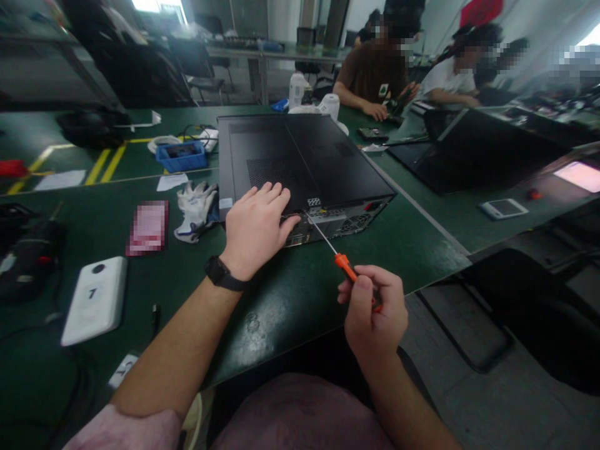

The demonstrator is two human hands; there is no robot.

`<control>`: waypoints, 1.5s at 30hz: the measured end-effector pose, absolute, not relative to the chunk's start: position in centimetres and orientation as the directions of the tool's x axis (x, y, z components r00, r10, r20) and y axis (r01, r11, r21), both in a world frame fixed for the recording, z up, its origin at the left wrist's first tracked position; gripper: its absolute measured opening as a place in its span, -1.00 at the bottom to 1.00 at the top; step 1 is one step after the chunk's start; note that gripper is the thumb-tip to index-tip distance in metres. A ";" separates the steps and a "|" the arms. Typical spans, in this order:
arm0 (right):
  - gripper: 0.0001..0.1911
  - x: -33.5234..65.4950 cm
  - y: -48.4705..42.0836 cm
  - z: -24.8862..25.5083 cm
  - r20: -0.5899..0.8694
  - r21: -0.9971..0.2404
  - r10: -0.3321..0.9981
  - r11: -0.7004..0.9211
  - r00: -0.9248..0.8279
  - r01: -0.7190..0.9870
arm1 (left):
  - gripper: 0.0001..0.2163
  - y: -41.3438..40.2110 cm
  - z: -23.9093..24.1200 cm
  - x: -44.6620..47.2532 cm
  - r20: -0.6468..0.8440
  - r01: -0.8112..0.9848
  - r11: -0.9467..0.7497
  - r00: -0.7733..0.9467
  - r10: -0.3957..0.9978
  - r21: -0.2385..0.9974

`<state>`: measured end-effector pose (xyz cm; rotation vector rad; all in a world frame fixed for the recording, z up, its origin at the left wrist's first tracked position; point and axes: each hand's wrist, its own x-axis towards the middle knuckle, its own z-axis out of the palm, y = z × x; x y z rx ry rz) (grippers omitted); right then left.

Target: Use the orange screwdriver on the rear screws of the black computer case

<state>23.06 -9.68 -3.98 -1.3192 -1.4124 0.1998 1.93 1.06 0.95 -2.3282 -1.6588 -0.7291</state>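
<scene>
A black desktop computer case (pixel 337 156) lies on its side on the green table (pixel 281 325), its back panel with the fan grille facing me. Flat on the top cover near the back edge rests my left hand (pixel 262 219), fingers stretched out and thumb at the edge. My right hand (pixel 377 306) is wrapped round the orange and black handle of a screwdriver (pixel 344 264). The screwdriver's thin shaft points up and left, its tip at the case's back panel near the edge. Whether the tip sits in a screw is too small to tell.
Left of the case are grey-white gloves (pixel 194 209), a blue bin (pixel 180 156), a pink packet (pixel 147 228) and a white power bank (pixel 96 300). A phone (pixel 504 208) and a black panel (pixel 482 150) lie to the right. Two people work across the table.
</scene>
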 end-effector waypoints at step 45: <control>-0.82 23.0 -9.9 -4.7 0.614 -0.719 0.753 0.409 0.238 0.562 | -0.62 1.2 0.8 1.9 0.499 0.926 -0.359 0.259 0.827 0.115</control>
